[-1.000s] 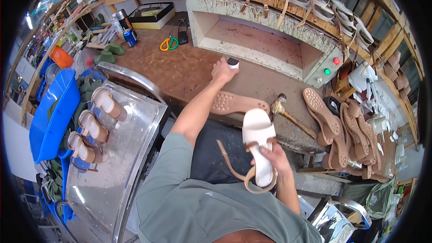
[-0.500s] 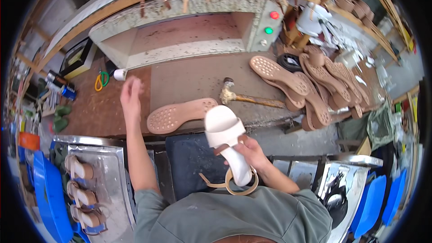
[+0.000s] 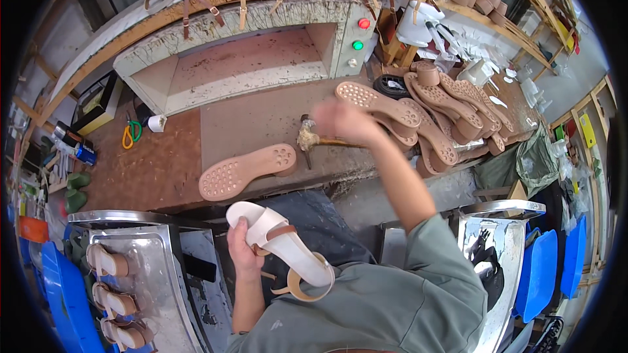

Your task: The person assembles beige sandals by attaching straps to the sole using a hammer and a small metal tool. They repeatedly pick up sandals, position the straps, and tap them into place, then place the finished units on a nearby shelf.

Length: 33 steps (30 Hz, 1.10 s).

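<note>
My left hand [image 3: 243,248] is closed around the front end of a white sandal upper [image 3: 297,255], low over my lap. A broad band crosses its front, a brown strap lies behind that, and a tan ankle strap loops at its heel. My right hand [image 3: 341,121] reaches forward over the bench, smeared by motion, so its fingers are not readable. Just beneath it lies a hammer [image 3: 307,138] with a worn head, its handle partly covered by the hand and forearm. A brown heeled sole [image 3: 248,171] rests near the bench's front edge.
A pale open-fronted box [image 3: 245,59] with coloured buttons stands behind. Several brown soles [image 3: 451,108] are heaped at right. Scissors [image 3: 132,132] lie left. A metal tray [image 3: 160,287] beside me holds heeled sandals. Straps hang from the shelf above.
The sandal upper has passed from my right hand to my left and moved left and lower. My right hand has swung forward over the hammer. The whole view has shifted slightly.
</note>
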Available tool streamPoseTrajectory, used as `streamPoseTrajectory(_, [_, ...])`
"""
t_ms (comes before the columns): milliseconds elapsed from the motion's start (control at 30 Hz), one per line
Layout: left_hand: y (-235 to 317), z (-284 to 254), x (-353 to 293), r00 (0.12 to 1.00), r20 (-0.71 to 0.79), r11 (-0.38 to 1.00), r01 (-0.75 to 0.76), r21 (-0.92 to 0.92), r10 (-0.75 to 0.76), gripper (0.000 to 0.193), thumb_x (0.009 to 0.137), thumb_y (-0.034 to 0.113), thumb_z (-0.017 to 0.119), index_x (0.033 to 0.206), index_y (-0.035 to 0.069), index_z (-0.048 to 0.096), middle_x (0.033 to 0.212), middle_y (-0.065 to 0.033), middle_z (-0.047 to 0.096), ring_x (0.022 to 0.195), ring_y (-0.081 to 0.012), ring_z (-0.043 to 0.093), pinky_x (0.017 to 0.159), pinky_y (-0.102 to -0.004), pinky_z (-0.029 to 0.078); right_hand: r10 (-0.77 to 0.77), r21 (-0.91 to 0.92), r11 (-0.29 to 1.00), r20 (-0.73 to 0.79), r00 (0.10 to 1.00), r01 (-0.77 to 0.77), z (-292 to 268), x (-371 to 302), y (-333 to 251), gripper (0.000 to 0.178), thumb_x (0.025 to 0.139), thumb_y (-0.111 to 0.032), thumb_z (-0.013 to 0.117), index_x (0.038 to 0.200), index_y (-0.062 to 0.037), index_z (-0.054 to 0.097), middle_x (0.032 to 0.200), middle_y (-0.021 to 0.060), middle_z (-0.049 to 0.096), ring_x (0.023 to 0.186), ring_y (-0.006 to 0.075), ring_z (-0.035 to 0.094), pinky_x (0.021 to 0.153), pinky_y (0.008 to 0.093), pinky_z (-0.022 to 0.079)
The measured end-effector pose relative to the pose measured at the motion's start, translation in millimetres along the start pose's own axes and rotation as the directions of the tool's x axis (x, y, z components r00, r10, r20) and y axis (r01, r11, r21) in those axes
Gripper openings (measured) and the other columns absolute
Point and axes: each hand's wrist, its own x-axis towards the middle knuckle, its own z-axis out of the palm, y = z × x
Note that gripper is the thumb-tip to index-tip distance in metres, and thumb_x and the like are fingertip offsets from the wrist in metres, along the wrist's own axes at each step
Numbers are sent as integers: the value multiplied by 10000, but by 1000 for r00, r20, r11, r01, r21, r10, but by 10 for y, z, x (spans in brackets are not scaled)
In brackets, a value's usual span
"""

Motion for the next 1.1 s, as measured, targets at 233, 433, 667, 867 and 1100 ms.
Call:
streamPoseTrajectory(233, [-34, 71, -90, 999, -21, 998, -34, 46, 35, 394, 937, 164, 429, 1303, 26, 388, 1058, -106, 563, 915, -184, 587, 788, -319, 496, 493, 556, 809, -462, 737, -193, -1504, 1487, 1297, 484, 918, -295, 522, 1241, 44, 400, 1157, 208, 518, 670, 296, 624, 511, 368, 514])
streamPoseTrajectory(433, [-108, -192, -87, 998, -64, 999, 8, 31, -6, 247, 917, 118, 521, 1146, 32, 491, 964, -67, 602, 813, -124, 604, 696, -254, 509, -4, -491, 762, -655, 756, -421, -1227, 1673, 1312, 334, 856, -264, 542, 967, 45, 601, 926, 258, 626, 790, 365, 650, 645, 451, 528])
streamPoseTrajectory(667, [7, -50, -87, 999, -28, 1000, -23, 5, 24, 187, 915, 124, 534, 1044, -8, 561, 931, -78, 640, 780, -130, 624, 671, -251, 509, -208, -468, 881, -515, 832, -70, -510, 632, 108, 405, 861, -268, 569, 1113, 49, 580, 996, 269, 625, 975, 270, 622, 819, 346, 490])
streamPoseTrajectory(867, [355, 280, -188, 983, 13, 978, -186, 97, 185, 187, 896, 106, 522, 1029, -20, 558, 925, -69, 620, 809, -107, 588, 684, -250, 481, -276, 382, 922, 522, 807, 69, 1131, -1110, -160, 507, 887, -213, 593, 1299, 36, 435, 1176, 169, 574, 1055, 226, 569, 906, 339, 448])
streamPoseTrajectory(1100, [302, 165, -184, 954, 38, 909, -296, 293, 299, 261, 910, 194, 572, 1029, -38, 578, 884, -38, 632, 815, -71, 568, 695, -227, 461, -4, 620, 742, 386, 923, -256, 1728, -1535, 32, 266, 933, -195, 532, 1090, 18, 561, 947, 159, 665, 811, 189, 653, 683, 303, 540])
